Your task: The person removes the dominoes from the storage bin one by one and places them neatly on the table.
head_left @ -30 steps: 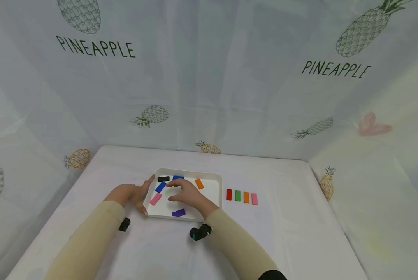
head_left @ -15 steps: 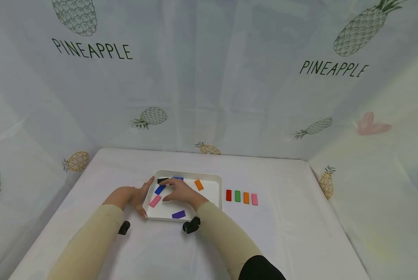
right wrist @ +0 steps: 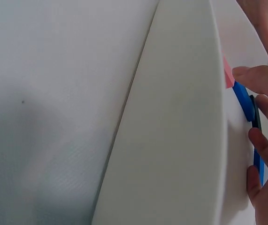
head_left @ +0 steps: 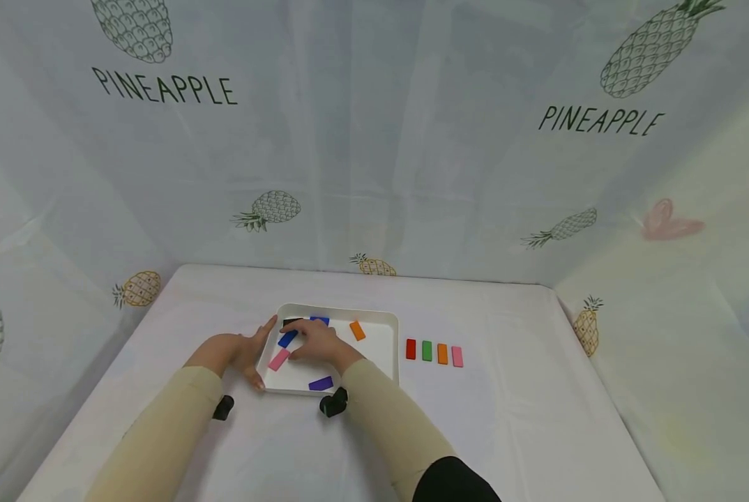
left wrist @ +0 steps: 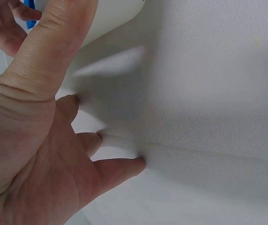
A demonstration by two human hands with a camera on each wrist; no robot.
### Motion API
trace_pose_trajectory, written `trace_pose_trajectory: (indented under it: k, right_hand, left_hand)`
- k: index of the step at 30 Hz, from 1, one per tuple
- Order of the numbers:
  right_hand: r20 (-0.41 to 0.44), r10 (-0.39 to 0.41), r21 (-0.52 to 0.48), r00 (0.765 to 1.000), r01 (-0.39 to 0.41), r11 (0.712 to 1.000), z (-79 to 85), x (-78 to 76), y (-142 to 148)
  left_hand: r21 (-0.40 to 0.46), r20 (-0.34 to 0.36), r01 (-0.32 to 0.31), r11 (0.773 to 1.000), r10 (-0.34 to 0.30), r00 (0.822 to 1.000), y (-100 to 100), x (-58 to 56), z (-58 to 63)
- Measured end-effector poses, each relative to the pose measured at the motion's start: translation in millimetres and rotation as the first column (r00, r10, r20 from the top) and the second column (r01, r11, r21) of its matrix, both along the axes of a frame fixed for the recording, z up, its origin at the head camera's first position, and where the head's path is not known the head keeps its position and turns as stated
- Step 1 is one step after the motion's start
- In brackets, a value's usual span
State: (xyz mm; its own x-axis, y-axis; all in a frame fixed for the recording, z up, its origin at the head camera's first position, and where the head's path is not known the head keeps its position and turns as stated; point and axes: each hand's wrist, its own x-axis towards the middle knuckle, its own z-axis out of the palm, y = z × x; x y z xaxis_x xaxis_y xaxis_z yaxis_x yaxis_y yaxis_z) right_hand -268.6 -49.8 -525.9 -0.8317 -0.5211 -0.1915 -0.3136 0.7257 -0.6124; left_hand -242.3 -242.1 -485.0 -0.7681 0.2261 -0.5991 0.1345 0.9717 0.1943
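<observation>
A shallow white tray [head_left: 381,348] holds several small coloured blocks. My left hand [head_left: 239,352] spreads its thumb and fingers along the tray's left edge. Over the left part of the tray, my right hand [head_left: 318,343] reaches with thumb and index finger apart on either side of a slanted blue block [head_left: 288,339]. The thumb tip is close to a pink block [head_left: 278,360]. Partly covered by the fingers is a black block [head_left: 291,321]; another blue block [head_left: 320,320] shows just behind the hand. In the right wrist view, the thumb [right wrist: 253,76] overlaps the slanted blue block's end.
Inside the tray also lie an orange block [head_left: 358,330] and a purple block [head_left: 321,383]. Right of the tray, red [head_left: 411,348], green [head_left: 427,351], orange [head_left: 442,353] and pink [head_left: 457,356] blocks stand in a row on the white-covered table [head_left: 538,404]. A printed curtain hangs behind.
My right hand has moved left across the tray, to the slanted blue block, and its fingers now partly cover the black block. My left hand stays at the tray's edge.
</observation>
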Motion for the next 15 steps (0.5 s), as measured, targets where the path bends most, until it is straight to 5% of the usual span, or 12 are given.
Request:
trace_pose_trajectory:
  k: [7, 15]
  right_hand:
    - [0.018, -0.025, -0.024, 1.0, 0.026, 0.999, 1.3, 1.5, 4.0]
    - [0.023, -0.007, -0.09, 1.0, 0.009, 0.996, -6.4, -4.7, 9.7]
  left_hand:
    - [-0.003, 0.015, -0.011, 1.0, 0.011, 1.0, -1.5, -3.5, -4.5]
    - [-0.004, 0.0, 0.004, 1.0, -0.004, 1.0, 2.9, 5.1, 9.4]
